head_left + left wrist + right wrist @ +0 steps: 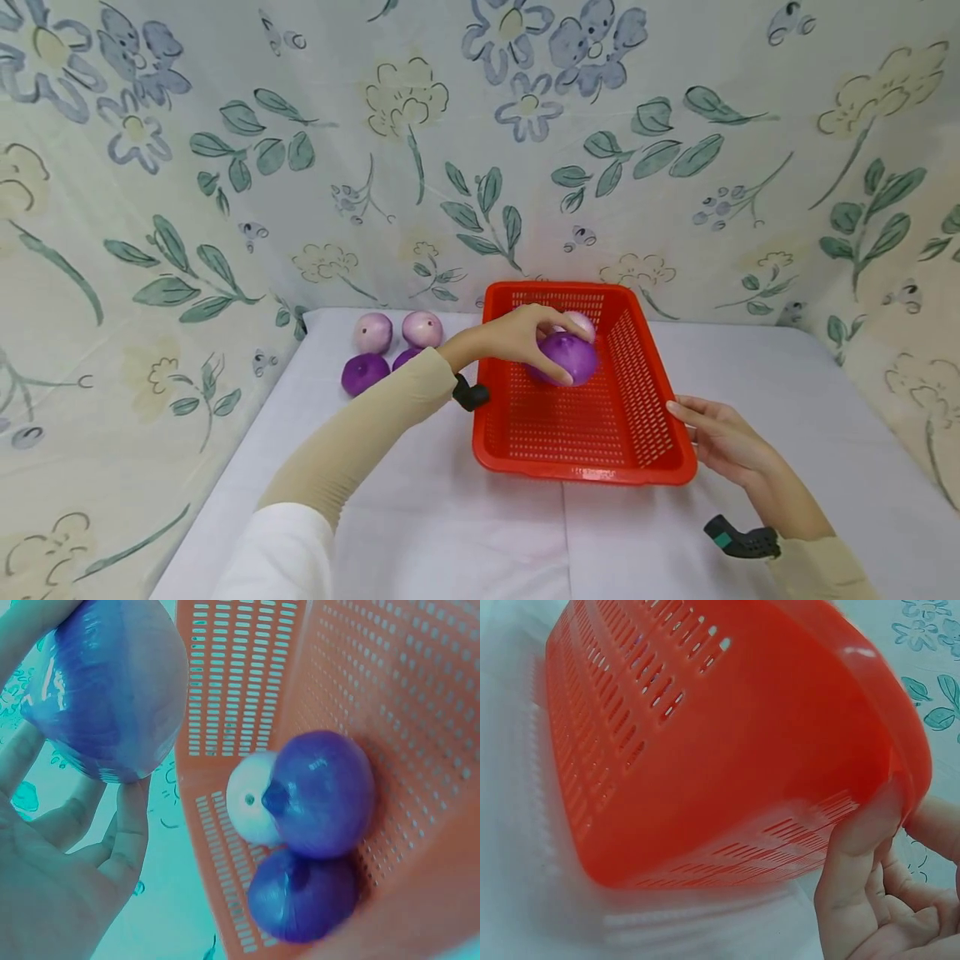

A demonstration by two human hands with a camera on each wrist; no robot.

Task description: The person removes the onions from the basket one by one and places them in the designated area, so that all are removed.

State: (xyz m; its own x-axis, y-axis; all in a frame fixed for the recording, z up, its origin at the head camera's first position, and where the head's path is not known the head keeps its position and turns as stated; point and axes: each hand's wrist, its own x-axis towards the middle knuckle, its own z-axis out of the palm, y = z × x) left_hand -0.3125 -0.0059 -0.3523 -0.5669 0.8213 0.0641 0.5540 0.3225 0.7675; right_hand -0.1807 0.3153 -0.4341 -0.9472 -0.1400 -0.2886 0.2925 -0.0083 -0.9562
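My left hand holds a purple onion over the inside of a red plastic basket, thumb and fingers spread round its sides. In the left wrist view this onion appears large at the upper left, its pointed tip towards the fingers. Down in the basket, a white onion lies against two purple ones, a larger onion and a smaller onion. My right hand pinches the basket's right rim between thumb and fingers, as the right wrist view also shows at the rim.
Left of the basket, two pale pink onions and two dark purple onions sit on the white-covered table, the latter partly behind the left arm. A floral cloth hangs along the table's back and sides.
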